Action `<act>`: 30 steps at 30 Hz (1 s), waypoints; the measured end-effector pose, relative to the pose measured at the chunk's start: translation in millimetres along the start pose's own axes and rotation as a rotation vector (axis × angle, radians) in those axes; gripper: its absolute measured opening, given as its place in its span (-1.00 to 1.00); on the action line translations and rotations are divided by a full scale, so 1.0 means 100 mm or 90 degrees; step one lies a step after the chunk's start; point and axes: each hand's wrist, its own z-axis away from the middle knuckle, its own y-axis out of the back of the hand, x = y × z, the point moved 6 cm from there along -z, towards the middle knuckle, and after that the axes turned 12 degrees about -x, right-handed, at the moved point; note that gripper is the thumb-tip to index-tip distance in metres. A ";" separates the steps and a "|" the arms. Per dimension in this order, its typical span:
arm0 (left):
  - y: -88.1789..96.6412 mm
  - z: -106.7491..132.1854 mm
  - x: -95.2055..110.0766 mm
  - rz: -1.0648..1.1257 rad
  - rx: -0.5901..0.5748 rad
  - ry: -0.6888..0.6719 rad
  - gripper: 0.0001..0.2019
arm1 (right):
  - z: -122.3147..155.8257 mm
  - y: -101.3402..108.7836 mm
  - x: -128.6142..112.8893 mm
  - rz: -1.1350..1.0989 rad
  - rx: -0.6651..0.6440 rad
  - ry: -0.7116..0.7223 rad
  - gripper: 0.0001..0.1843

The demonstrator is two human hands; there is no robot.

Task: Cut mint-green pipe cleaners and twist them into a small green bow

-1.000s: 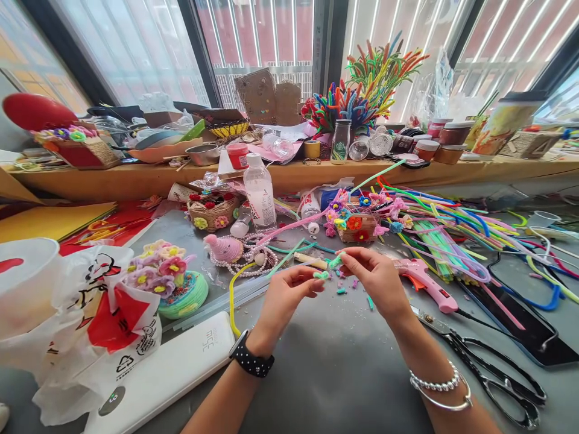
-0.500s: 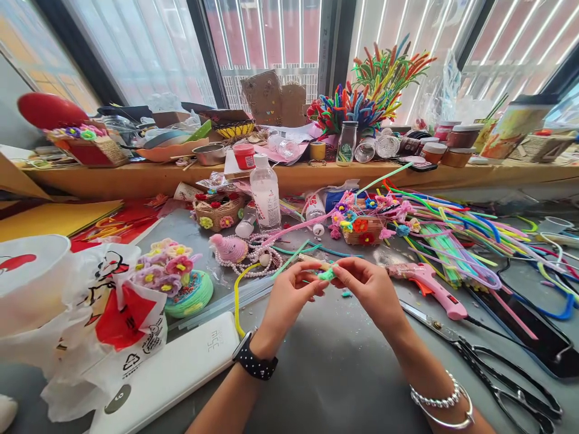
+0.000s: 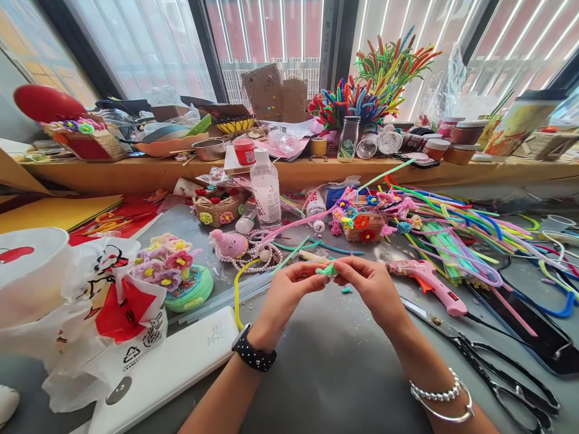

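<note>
Between my two hands is a small, bent piece of green pipe cleaner (image 3: 326, 270), held above the grey table. My left hand (image 3: 293, 295) pinches its left side between thumb and fingers. The fingertips of my right hand (image 3: 367, 289) close on its right end. A teal scrap (image 3: 347, 290) lies on the table just below my right fingers. To the right of my right hand rests a pink glue gun (image 3: 434, 286), and large black-handled scissors (image 3: 486, 355) lie beside my right forearm. Part of the green piece is hidden by my fingers.
A white box-like device (image 3: 181, 374) and a plastic bag (image 3: 113, 313) lie left. A flower-topped green pot (image 3: 192, 292), pearl strings (image 3: 269, 256) and a clear bottle (image 3: 266, 193) stand behind my left hand. Loose pipe cleaners (image 3: 456, 241) spread at the right, below a cluttered wooden ledge (image 3: 172, 178).
My fingers have shifted slightly on the green pipe cleaner, and my left thumb now lies flatter along it. The camera view has moved a little.
</note>
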 end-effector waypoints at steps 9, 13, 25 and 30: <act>0.01 0.00 -0.04 0.042 0.005 0.007 -0.81 | -0.01 0.01 -0.03 0.096 -0.003 0.015 -0.67; 0.00 0.00 -0.03 0.056 -0.028 0.004 -0.78 | 0.00 0.00 -0.09 0.164 -0.006 0.039 -0.71; 0.03 -0.01 -0.03 0.047 -0.033 -0.008 -0.70 | 0.02 -0.06 -0.15 0.307 -0.025 0.105 -0.80; 0.03 -0.01 -0.02 0.040 -0.024 0.004 -0.68 | 0.02 -0.08 -0.16 0.346 -0.021 0.110 -0.80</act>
